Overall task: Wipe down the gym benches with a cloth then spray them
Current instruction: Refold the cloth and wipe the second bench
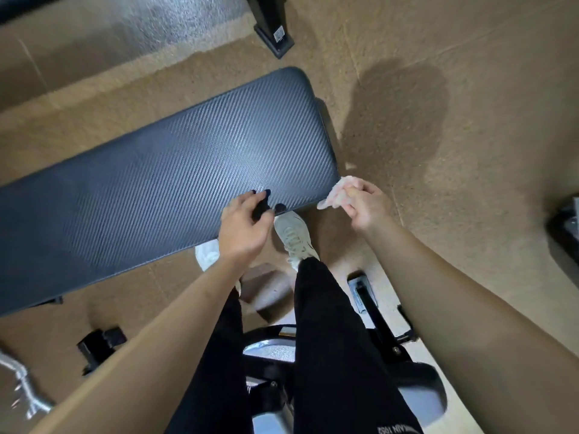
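Padding on the bench (pixel 163 183) ran out to the left of the left hand (pixel 242 225), a long dark cushion with a ribbed, faintly shiny cover that looked firm underneath and probably slick once wet. That hand was loosely curled, its fingertips (pixel 266 193) resting on the near edge of the pad and something small and dark under the palm that I could not make out; whether it gripped anything could not be told. Just right of it, past the pad's rounded corner, the right hand (pixel 365 203) was closed around a pale cloth (pixel 336 192), bunched soft and light, best held in a wad so a flat face could meet the surface. The cloth touched or nearly touched the corner. Beyond the right hand lay bare floor (pixel 470 151), giving free room for a sweep off that end. Nearer the body, a shoe (pixel 294 236) and machine frame (pixel 372 311) crowded the space below both hands.
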